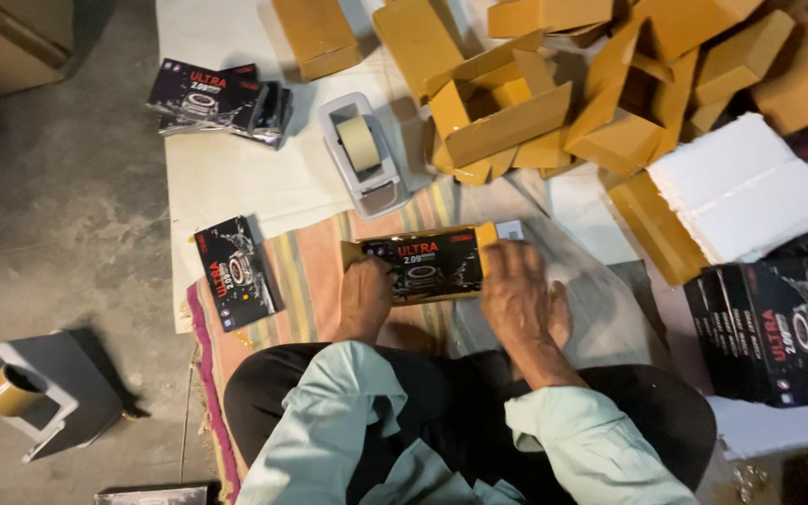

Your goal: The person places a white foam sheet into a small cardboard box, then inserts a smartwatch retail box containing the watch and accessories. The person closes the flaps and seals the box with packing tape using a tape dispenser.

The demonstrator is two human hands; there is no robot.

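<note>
Head-worn view, steeply downward, close.

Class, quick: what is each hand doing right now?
Left hand: closed on the left end of the black box in its brown carton.
Right hand: open, lying flat on the box's right end.

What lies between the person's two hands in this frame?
In the head view, a black printed product box set in a brown cardboard carton spans the gap: the left hand presses its left end, the right hand its right end.
</note>
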